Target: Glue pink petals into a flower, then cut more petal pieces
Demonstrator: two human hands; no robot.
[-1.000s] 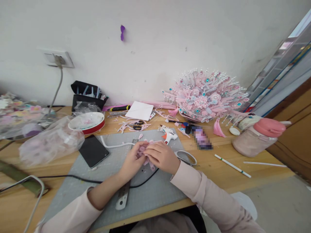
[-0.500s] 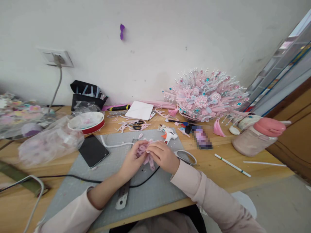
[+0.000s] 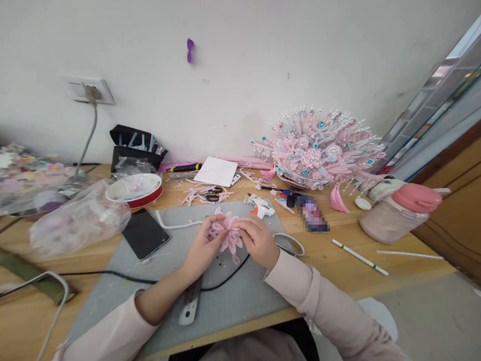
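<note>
- Currently both hands on the pink looped flower (image 3: 226,234), held just above the grey cutting mat (image 3: 240,296), mid-surface.
- My left hand (image 3: 201,245) pinches the flower's left side, fingers closed on it.
- My right hand (image 3: 257,239) grips its right side, thumb and fingers closed on the petals.
- Glue gun (image 3: 262,208) lies just beyond the flower, at the mat's far edge.
- Steel ruler (image 3: 190,303) and black cable (image 3: 112,274) lie on the mat under my left forearm.
- Black phone (image 3: 145,233) at the mat's far left corner.
- Tape roll (image 3: 289,244) just beside my right hand.
- Pink beaded headdress (image 3: 319,148) toward the far right of the surface, by the wall.
</note>
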